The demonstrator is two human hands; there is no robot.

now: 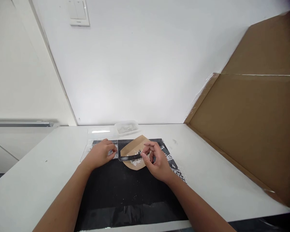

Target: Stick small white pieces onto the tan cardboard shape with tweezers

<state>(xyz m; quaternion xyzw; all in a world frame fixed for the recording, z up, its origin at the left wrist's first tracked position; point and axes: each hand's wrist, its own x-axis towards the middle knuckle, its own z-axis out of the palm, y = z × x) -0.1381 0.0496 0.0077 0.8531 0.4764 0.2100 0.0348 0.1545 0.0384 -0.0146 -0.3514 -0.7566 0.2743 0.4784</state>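
Note:
My left hand (100, 154) presses down on a clear plastic tray (90, 147) at the far left edge of a black mat (125, 190). My right hand (157, 161) pinches the end of a thin black strip (130, 157) that lies across a tan, rounded paper piece (135, 148). Small white bits (136, 153) sit on that paper, just under the strip. The strip's left end reaches almost to my left fingertips.
A clear lidded container (127, 127) with white contents stands by the wall behind the mat. A large cardboard sheet (251, 122) leans on the right over the white table (215, 180). More small white pieces (175, 166) lie on the mat's right edge.

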